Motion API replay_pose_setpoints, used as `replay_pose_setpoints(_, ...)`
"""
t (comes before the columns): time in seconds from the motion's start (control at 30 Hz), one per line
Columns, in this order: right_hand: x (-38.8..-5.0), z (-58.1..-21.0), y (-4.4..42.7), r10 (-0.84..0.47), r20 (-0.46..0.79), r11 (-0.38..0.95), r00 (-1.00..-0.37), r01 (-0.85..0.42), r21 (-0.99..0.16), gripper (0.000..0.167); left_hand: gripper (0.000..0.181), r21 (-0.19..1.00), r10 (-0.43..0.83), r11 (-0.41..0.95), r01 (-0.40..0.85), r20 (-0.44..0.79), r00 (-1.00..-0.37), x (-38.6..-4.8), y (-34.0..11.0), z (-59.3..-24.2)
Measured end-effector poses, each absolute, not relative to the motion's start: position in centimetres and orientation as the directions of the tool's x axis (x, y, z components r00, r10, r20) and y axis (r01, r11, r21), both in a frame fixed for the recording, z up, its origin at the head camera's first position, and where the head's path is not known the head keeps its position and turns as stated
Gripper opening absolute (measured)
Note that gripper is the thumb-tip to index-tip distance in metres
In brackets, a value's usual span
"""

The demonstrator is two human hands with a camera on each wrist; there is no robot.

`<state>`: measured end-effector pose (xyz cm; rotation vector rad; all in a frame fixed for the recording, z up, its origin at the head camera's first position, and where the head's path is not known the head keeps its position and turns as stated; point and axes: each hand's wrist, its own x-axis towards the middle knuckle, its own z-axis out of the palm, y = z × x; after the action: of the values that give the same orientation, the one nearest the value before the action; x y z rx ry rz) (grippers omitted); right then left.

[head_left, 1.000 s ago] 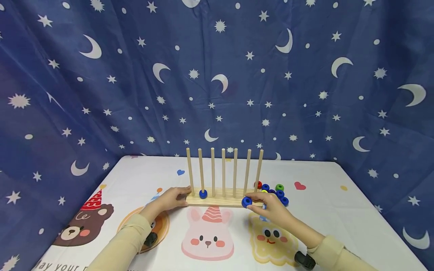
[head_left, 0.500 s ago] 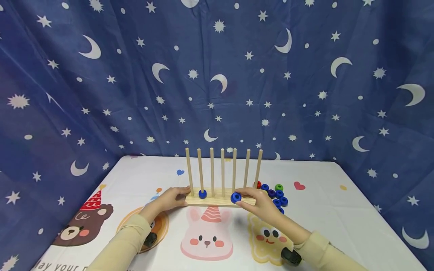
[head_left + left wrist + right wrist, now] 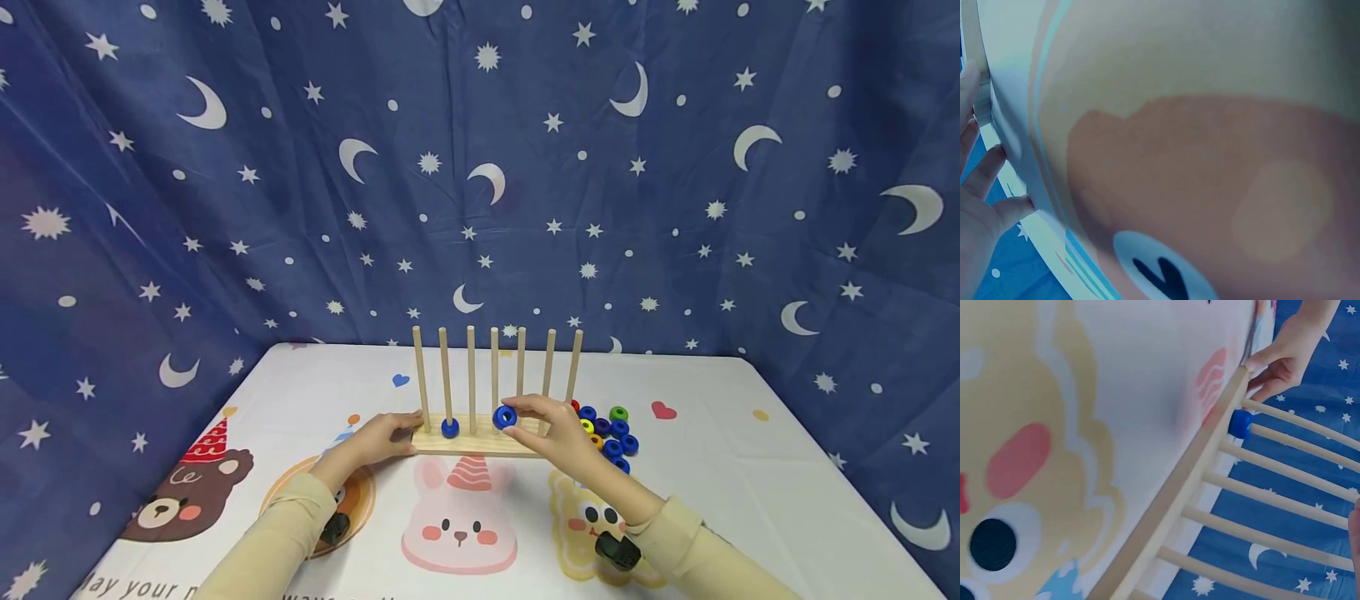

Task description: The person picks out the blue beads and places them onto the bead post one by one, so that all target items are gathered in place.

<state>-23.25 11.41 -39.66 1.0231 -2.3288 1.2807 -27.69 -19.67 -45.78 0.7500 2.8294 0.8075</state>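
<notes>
A wooden rack (image 3: 468,446) with a row of upright pegs stands on the table. My left hand (image 3: 375,442) grips the left end of its base; the right wrist view shows the thumb in front and fingers behind. One blue bead (image 3: 450,429) sits low on the second peg from the left. Between thumb and fingertips, my right hand (image 3: 558,433) pinches another blue bead (image 3: 498,419), hole facing the head camera, in front of the middle pegs. Only a sliver of my right hand (image 3: 1355,540) shows in the right wrist view, without its bead.
Right of the rack lies a cluster of loose beads: several blue (image 3: 630,444), a green one (image 3: 618,413), a yellow one (image 3: 587,427), others partly hidden by my right hand. The white printed tablecloth (image 3: 697,467) meets a blue star-patterned curtain (image 3: 525,250) behind.
My right hand has carried the pinched blue bead leftward along the rack's front, then slightly up, uncovering more loose beads. The left hand stays at the rack's end.
</notes>
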Motion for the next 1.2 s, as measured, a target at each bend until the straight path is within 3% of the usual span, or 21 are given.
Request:
replay_pose_setpoints(0.83, -24.5, -36.0, 7.6, -0.465, 0.616, 0.288, -0.636, -0.767, -0.574, 0.033, 0.051, 0.534, 0.499, 0.716, 0.449, 0.057, -0.864, -27.1, -19.8, -45.9)
replay_pose_setpoints(1.2, -26.3, -32.1, 6.0, -0.476, 0.644, 0.313, -0.599, -0.8, -0.512, 0.031, 0.05, 0.532, 0.496, 0.72, 0.446, 0.056, -0.867, -27.4, -19.6, -45.6)
